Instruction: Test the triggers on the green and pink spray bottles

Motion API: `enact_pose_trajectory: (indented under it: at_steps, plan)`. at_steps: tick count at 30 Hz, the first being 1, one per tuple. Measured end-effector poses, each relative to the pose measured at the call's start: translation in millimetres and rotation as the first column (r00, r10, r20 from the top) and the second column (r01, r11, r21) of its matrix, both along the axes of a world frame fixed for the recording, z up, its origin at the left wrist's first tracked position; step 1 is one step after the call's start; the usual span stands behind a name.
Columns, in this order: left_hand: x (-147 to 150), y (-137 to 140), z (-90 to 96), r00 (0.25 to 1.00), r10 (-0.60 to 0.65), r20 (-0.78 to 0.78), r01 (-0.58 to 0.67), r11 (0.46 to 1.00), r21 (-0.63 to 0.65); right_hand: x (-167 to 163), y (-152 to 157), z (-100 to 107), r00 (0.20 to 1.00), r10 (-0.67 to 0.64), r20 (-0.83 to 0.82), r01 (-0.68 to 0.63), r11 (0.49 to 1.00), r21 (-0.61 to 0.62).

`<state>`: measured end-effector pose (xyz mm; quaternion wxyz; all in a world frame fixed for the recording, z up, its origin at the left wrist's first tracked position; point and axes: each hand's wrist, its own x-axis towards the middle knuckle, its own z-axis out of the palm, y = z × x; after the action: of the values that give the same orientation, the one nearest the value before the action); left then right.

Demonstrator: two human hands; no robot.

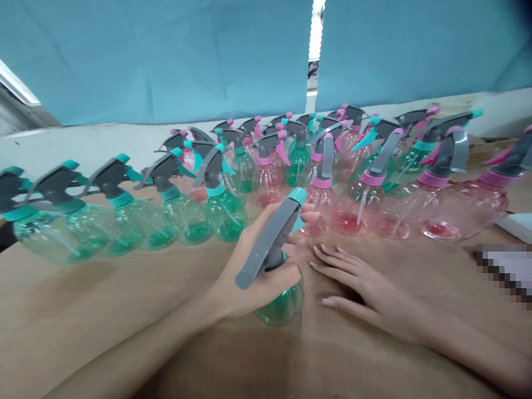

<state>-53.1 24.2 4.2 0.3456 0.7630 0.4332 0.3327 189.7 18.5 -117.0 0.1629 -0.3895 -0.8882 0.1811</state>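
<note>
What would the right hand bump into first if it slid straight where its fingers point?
Probably the left hand, or the translucent green plastic spray bottle it grips; depth hides which comes first.

We see the bottle only partly: the left hand covers its upper body. Far left of that hand, the edge crops the leftmost sprayer; far right of the right hand, the rightmost sprayer. Nearer that hand, pixels mask an object. Beyond both, rear bottles overlap past our counting.
</note>
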Motion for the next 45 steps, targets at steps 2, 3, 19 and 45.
enact_pose_trajectory:
  at_steps: [2,3,19,45]
  plan:
    - [0.3,-0.7,1.5,0.998,-0.024,0.056,0.028,0.996,-0.083,-0.1,0.1,-0.4,1.0,0.003,-0.008,-0.003,1.0,0.003]
    - [0.5,-0.9,2.2,0.997,-0.027,0.069,0.034,0.994,-0.108,-0.2,0.2,-0.4,1.0,0.003,-0.012,-0.003,1.0,0.004]
    - [0.4,1.2,0.9,0.997,-0.049,0.061,0.053,0.996,-0.074,-0.8,-0.2,1.9,0.999,-0.003,0.051,0.002,1.0,0.018]
    - [1.0,0.9,-1.1,0.998,-0.013,0.056,0.014,1.0,-0.024,-0.8,0.0,2.6,1.0,0.0,0.018,0.0,1.0,0.006]
